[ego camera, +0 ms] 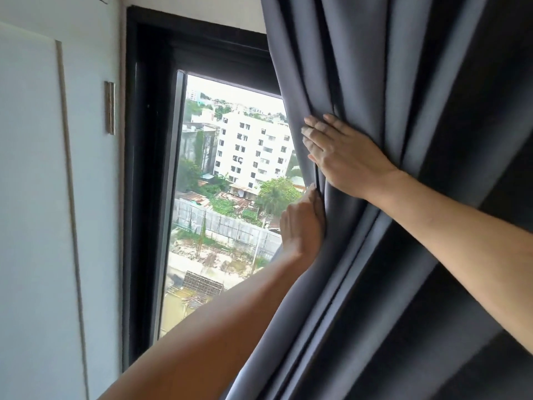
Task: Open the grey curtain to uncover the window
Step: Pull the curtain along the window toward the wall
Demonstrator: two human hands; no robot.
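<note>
The heavy grey fabric curtain (403,197) hangs bunched from twelve to five o'clock, its edge at centre. The right hand (343,157) presses flat on the folds; just below, the left hand (302,226) pinches the edge. At nine o'clock the black-framed glass window (230,183) shows — a white cabinet door (31,197) beside it

Daylight enters through the window (230,180), the only evident light source, and the sky at the top of the pane is blown out to near white. The white building outside is also bright and slightly washed. The wall (34,197) on the left takes a cool, even, bluish light. The grey curtain (403,111) goes from mid-grey on the folds nearest the glass to almost black in the deep folds and at the right edge. Both forearms are softly lit, with no hard shadows. Straight lines of the window frame lean and bow from wide-angle distortion. Detail is slightly soft overall, with compression smearing.
</note>
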